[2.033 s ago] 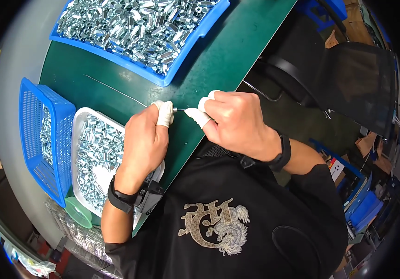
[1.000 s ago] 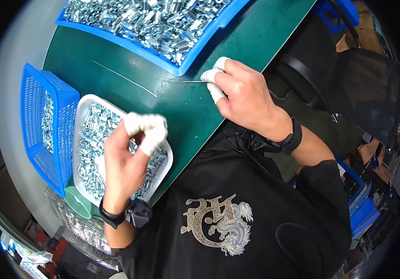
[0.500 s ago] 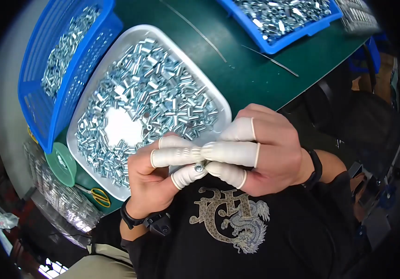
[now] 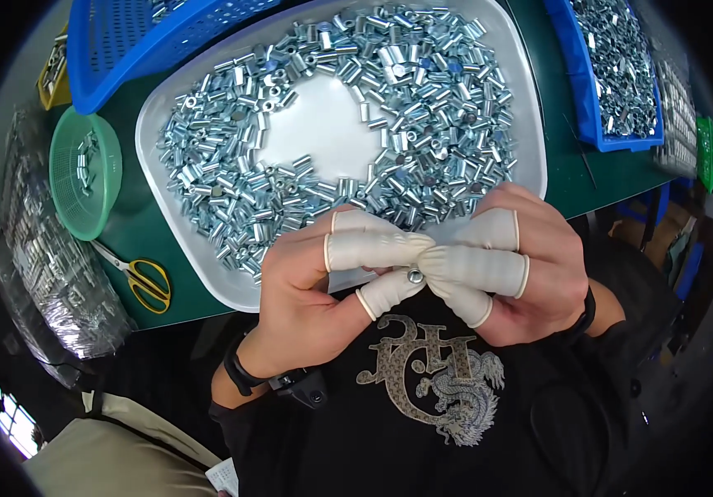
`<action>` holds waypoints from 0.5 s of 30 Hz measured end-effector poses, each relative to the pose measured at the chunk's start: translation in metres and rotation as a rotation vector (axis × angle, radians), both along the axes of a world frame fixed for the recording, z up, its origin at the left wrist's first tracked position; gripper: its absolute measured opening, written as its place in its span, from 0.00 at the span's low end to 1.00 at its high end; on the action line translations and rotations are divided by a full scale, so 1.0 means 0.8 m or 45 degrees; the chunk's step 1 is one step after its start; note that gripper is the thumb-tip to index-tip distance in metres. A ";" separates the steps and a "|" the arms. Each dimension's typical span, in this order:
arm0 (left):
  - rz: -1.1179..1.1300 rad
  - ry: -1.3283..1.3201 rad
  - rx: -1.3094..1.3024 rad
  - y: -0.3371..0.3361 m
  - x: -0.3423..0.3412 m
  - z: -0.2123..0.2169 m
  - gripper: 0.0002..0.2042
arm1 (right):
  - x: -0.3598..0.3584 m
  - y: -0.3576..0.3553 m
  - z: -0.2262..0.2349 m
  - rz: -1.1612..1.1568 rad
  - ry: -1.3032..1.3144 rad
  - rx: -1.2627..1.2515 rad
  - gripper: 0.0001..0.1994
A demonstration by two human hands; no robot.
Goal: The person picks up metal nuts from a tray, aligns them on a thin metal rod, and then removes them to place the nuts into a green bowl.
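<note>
My left hand [image 4: 315, 286] and my right hand [image 4: 522, 265] meet fingertip to fingertip over the near edge of a white tray [image 4: 199, 280]. White finger cots cover the thumb and some fingers of each. Pinched between them is a small silvery metal sleeve [image 4: 415, 276], its round open end facing up toward me. Most of its length is hidden by the fingertips. Many similar shiny metal sleeves [image 4: 448, 116] lie loose in the tray, in a ring around a bare white patch.
Behind the tray at the left stands a blue basket [image 4: 96, 95]. A green bowl [image 4: 112, 178] with several sleeves and yellow-handled scissors [image 4: 149, 286] are beside the tray. Wrapped bundles of metal pieces [image 4: 58, 257] lie far left. At the right is a blue bin [image 4: 592, 124] of metal parts.
The view has swung, so the tray and baskets sit differently in it. Both hands appear farther right, still pinched together on the sleeve.
</note>
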State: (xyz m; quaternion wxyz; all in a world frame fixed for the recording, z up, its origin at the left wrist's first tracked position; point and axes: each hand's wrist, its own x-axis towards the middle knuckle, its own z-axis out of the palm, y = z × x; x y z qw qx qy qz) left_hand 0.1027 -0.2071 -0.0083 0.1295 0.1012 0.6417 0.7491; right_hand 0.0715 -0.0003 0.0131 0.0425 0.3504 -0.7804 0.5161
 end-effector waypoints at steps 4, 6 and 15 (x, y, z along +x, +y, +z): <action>0.076 -0.009 0.047 -0.005 0.003 -0.001 0.14 | -0.010 -0.010 0.007 0.065 -0.010 0.049 0.12; 0.052 -0.021 -0.043 -0.010 -0.006 0.003 0.13 | -0.027 -0.012 0.006 0.101 0.049 0.039 0.12; 0.941 0.859 -1.046 -0.100 -0.168 0.038 0.08 | -0.085 -0.023 -0.012 -0.113 0.070 0.675 0.12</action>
